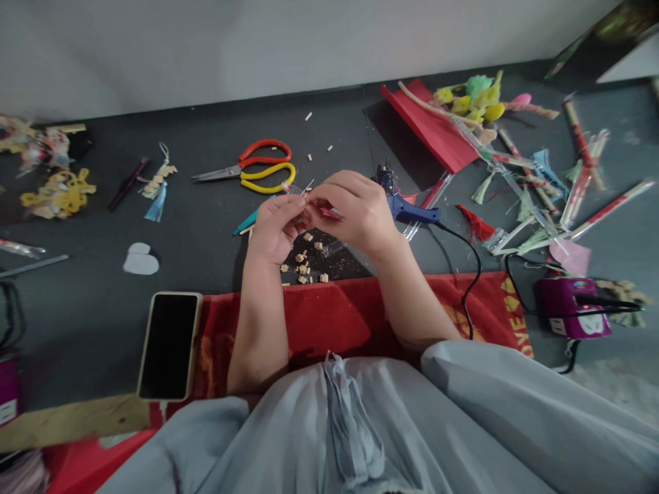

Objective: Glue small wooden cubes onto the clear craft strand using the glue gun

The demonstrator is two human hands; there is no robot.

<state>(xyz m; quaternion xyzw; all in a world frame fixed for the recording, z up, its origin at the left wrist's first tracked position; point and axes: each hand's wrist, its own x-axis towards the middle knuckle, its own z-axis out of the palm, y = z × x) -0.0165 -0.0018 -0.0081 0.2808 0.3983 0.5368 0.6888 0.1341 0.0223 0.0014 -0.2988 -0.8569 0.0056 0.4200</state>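
Note:
My left hand [275,230] and my right hand [357,209] meet above the table, fingertips pinched together. Between them is something small that I cannot make out; a thin pale tip sticks up from it, and a bit of red or pink shows under my right fingers. Small cut pale pieces, perhaps wood [303,269], lie scattered below my hands. Just beyond my left hand are scissors [241,169] with one red and one yellow handle, blades apart. A teal pen-like tool [247,223] is partly covered by that hand. Right of my right hand lies a blue-handled glue gun [419,213].
A red towel [334,315] covers the table's near edge, with a phone [169,346] at its left. Red paper [437,130], wrapped sticks and a red tassel [478,224] lie right. The black cable runs near a purple box [563,309]. A blue-tasselled charm [156,202] lies left.

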